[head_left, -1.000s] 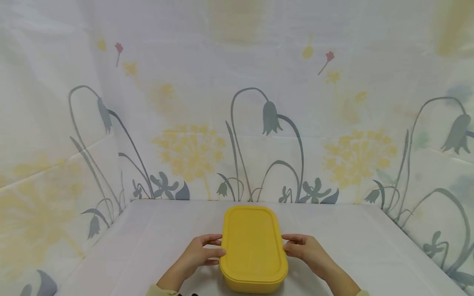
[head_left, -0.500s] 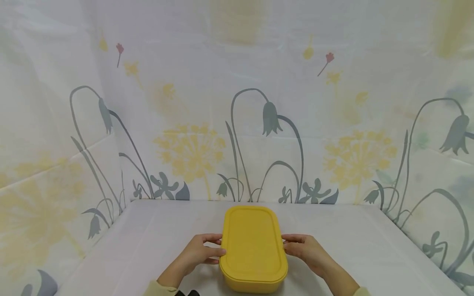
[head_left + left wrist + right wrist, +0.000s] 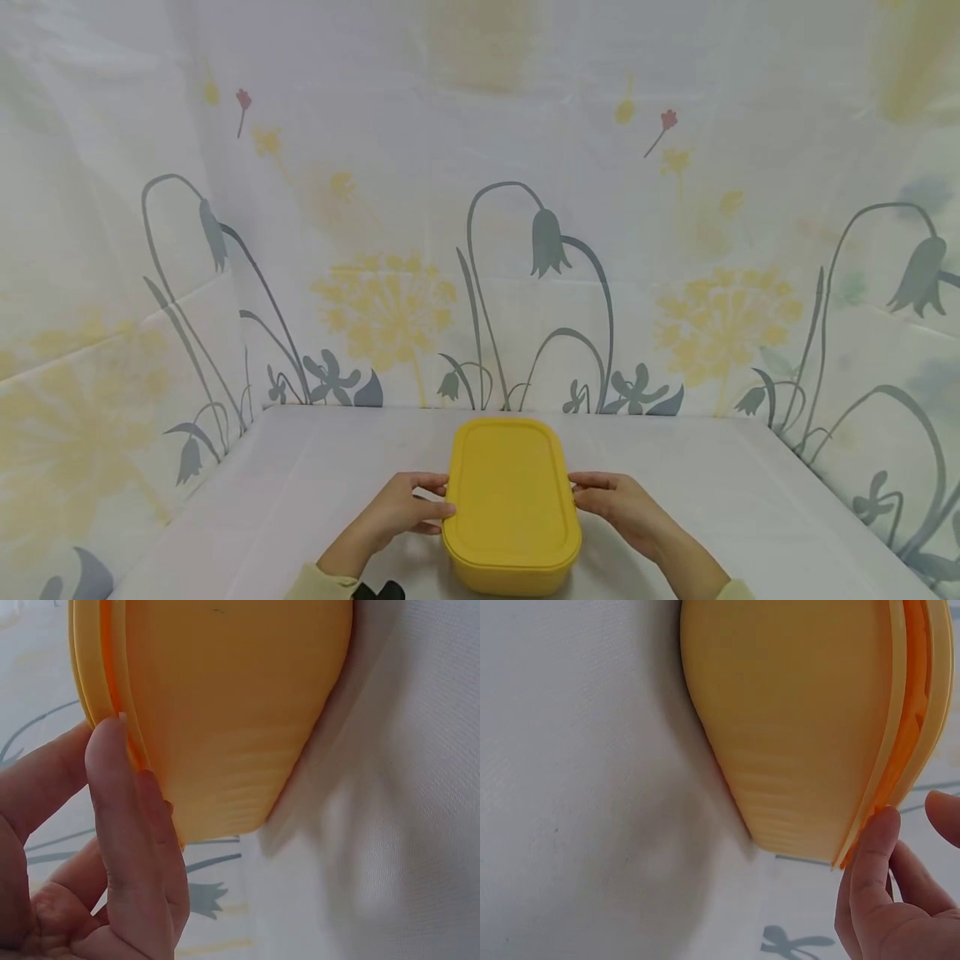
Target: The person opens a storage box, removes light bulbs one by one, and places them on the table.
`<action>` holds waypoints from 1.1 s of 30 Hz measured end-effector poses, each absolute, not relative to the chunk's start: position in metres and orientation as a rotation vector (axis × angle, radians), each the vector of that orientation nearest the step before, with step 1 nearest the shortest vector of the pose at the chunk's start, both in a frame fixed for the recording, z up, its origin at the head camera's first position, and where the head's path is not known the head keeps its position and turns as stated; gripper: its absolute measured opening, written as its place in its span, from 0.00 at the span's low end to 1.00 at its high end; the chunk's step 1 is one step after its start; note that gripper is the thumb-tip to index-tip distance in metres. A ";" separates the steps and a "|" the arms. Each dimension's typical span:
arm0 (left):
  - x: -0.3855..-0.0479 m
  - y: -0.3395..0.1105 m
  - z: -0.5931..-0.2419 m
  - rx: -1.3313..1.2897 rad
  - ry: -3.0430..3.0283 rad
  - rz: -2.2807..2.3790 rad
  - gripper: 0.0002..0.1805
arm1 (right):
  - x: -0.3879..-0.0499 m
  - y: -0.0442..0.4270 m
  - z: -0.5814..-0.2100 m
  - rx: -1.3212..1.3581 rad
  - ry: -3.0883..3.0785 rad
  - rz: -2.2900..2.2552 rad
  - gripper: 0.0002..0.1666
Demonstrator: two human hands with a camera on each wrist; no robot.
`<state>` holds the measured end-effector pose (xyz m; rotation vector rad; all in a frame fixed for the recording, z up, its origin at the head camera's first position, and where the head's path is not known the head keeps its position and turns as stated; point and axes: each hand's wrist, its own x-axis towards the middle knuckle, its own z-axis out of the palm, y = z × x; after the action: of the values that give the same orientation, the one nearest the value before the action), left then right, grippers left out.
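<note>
You're in place at both sides, the lid (image 3: 512,483) not yet off the box (image 3: 514,580): your left hand (image 3: 393,510) pinches its rim; your right hand (image 3: 628,510) touches it, grip unclear.

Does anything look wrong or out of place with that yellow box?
Nothing looks spilled or broken. What stands out is the yellow box: an orange strip shows between its lid and rim in both wrist views, so the lid may not be fully pressed down. A dark fleck also marks the box's side.
</note>
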<state>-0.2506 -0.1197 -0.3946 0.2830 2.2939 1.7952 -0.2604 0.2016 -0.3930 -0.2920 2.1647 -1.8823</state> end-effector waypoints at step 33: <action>-0.258 -0.135 -0.388 0.101 2.129 2.187 0.31 | -0.265 0.171 -0.372 -0.223 2.098 -2.068 0.34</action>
<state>-0.2579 -0.1350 -0.3884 0.1007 2.1288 2.1868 -0.2646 0.1711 -0.3723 -0.2229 2.0981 -2.0678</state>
